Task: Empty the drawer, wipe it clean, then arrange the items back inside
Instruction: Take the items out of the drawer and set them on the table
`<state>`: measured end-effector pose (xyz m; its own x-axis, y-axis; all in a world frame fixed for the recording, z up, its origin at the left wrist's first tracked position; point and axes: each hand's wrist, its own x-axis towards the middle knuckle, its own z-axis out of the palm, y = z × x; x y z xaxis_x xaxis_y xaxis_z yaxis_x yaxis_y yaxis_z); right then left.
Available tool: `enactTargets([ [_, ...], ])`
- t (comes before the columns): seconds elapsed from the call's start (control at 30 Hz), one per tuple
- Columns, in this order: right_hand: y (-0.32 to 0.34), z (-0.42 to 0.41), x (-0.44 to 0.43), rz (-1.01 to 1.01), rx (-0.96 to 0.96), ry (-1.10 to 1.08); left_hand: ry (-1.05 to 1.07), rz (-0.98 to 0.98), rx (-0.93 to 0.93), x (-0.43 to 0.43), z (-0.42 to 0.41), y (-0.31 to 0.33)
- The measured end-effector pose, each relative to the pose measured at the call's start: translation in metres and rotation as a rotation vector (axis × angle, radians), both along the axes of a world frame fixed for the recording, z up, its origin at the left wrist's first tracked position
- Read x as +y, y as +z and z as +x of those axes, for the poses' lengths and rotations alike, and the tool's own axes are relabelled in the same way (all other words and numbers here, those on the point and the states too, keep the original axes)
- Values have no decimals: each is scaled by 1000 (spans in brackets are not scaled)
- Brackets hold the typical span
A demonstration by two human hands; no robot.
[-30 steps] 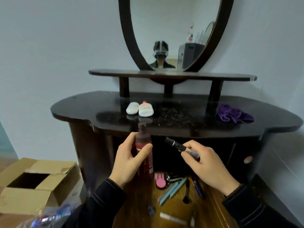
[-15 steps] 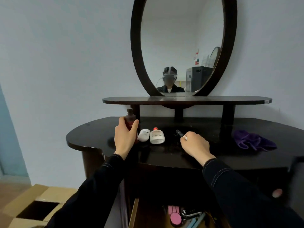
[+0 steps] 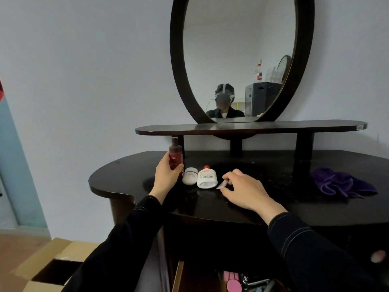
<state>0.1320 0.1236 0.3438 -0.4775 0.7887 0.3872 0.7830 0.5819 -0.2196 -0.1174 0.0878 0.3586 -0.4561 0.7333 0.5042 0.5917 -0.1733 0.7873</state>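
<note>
my left grip (image 3: 167, 178) is curled round the lower half of an upright dark red plastic bottle with a dark cap (image 3: 175, 157) at the back left of the glossy black worktop (image 3: 126, 178); the palm hides its base. just right of it a small white rounded jar (image 3: 190, 175) and a white bottle with a red cap and barcode label (image 3: 207, 178) lie side by side. my right grip (image 3: 246, 190) rests low on the worktop beside the white bottle, thumb and fingers pinching a slim pale-tipped stick (image 3: 222, 185), most of it hidden. a crumpled purple cloth (image 3: 341, 183) lies well apart on the right. below, the open wooden drawer (image 3: 179, 277) holds pink items (image 3: 232, 283) and other small things too dim to name.
</note>
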Motion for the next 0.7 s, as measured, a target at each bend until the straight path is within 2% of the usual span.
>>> enactTargets([
  [0.23, 1, 2, -7, 14, 6, 31, 93, -45, -36, -4, 0, -4],
  [0.43, -3, 14, -17, 48, 36, -8, 87, 108, 36, -35, 18, -4],
  [0.53, -4, 26, -36, 123, 21, 8, 34, 240, -62, -61, 38, -8],
  [0.6, -10, 35, -56, 168, 117, 56, -9, 417, -23, -88, 57, -25],
  [0.7, -26, 59, -92, 260, 382, 191, -112, 547, 205, -128, 93, -81],
])
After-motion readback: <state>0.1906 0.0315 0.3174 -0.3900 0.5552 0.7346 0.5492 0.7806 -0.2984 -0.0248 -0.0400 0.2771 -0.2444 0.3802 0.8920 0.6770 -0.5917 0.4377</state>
